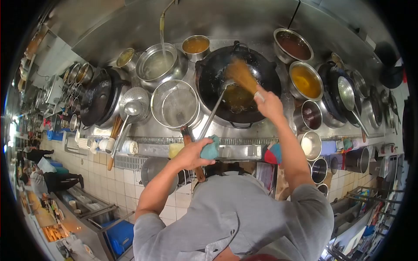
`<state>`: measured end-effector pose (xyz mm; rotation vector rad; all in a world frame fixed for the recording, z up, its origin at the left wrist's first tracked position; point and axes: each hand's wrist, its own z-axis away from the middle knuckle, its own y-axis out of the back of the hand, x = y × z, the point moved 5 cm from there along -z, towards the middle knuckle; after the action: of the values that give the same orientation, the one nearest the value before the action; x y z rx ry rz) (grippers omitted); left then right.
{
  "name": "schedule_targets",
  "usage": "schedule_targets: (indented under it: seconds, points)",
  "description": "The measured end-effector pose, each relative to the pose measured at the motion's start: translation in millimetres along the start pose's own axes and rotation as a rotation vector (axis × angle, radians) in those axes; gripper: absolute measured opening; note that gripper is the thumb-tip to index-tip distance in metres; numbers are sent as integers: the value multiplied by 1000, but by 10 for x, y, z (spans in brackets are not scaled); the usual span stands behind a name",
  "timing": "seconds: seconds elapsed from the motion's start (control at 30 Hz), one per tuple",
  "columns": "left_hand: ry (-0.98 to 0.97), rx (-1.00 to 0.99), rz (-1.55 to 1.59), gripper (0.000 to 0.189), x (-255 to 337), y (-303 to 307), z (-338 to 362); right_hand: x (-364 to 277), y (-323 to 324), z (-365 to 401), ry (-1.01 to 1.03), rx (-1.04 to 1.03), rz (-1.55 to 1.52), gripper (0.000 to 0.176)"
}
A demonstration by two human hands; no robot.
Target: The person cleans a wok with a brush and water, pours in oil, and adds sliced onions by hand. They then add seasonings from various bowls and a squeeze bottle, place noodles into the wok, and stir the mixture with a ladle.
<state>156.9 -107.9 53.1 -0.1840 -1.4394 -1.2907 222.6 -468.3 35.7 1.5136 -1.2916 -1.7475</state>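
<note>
Wok (267, 76) sits in the table's (261, 133) middle, liquid pooled low; right hand (268, 104) closed round the brush (244, 78), bristles motion-blurred, so a hard flick could splash the small orange-filled pot (198, 56) just beside. Left hand (189, 155) pinches the teal cloth (210, 148); can't tell if it also grips the metal shaft (212, 115) angled into the wok, which the brush could snag and knock if loose.
</note>
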Motion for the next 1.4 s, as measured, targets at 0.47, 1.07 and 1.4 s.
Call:
schedule_targets:
  seconds: [0.47,1.07,1.4]
  points:
    - [49,164,574,69,-119,-99,-2,407,119,-257,-145,-98,141,48]
    - [173,439,918,71,-63,-173,460,136,438,-129,116,-333,375,36]
    - [152,780,991,56,-454,-134,970,-482,-1237,-799,-87,-95,-193,44]
